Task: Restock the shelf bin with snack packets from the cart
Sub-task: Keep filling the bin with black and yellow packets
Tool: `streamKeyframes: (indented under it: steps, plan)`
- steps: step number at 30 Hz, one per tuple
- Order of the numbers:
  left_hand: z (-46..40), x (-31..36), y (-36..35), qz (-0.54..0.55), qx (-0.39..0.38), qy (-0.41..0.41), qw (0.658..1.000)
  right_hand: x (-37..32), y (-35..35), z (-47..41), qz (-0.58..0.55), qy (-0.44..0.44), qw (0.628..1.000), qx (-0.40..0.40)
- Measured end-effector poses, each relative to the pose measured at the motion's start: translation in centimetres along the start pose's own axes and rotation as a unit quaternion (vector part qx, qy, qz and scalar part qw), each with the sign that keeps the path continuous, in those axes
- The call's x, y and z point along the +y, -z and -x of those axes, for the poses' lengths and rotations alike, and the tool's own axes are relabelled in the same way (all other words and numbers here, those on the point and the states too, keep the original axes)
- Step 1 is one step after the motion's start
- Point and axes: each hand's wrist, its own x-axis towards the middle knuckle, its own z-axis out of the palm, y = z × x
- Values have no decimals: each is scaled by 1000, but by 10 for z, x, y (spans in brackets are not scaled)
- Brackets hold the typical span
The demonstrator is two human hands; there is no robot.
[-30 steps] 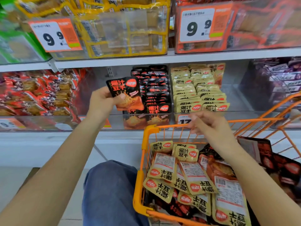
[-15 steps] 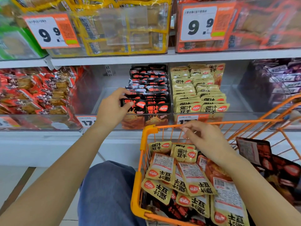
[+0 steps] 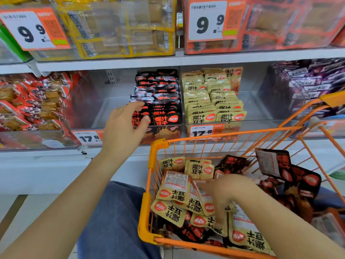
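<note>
The clear shelf bin [image 3: 168, 128] holds rows of black snack packets [image 3: 158, 101], with tan packets [image 3: 212, 101] in the bin beside it. The orange cart [image 3: 155, 184] is heaped with tan and black packets. The left hand [image 3: 123, 128] rests loosely spread on the front black packets. The right hand [image 3: 224, 193] reaches into the cart, fingers curled down among tan packets; its grip cannot be made out. Price tags [image 3: 203, 130] front the shelf [image 3: 168, 60].

R hand [image 3: 226, 195]: fingertips buried among cream packets [image 3: 174, 191] in cart [image 3: 153, 161], grip can't be read. L hand [image 3: 124, 128] covers front-left black packets [image 3: 164, 109] in bin. Cart's right side cut by frame edge. Small print on price tags [image 3: 202, 130] too blurred. Top-shelf goods smeared behind glare.
</note>
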Motion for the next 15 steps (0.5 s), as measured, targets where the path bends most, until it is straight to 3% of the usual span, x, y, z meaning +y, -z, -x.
streamKeyframes:
  steps: [5,9,11,13,15]
  plan:
    - [10,24,-1,44,-22,-45,998,-9,-7,-6,23,-6,1000,16]
    - [14,41,-4,159,-64,-9,985,24,21,32,-130,77,971,186]
    - [15,51,-11,254,-152,24,955,43,32,54,-242,112,926,266]
    - [18,64,-20,307,-287,57,906,56,37,75,-377,156,873,267]
    - [23,78,-31,310,-387,62,866,65,39,91,-435,175,835,289]
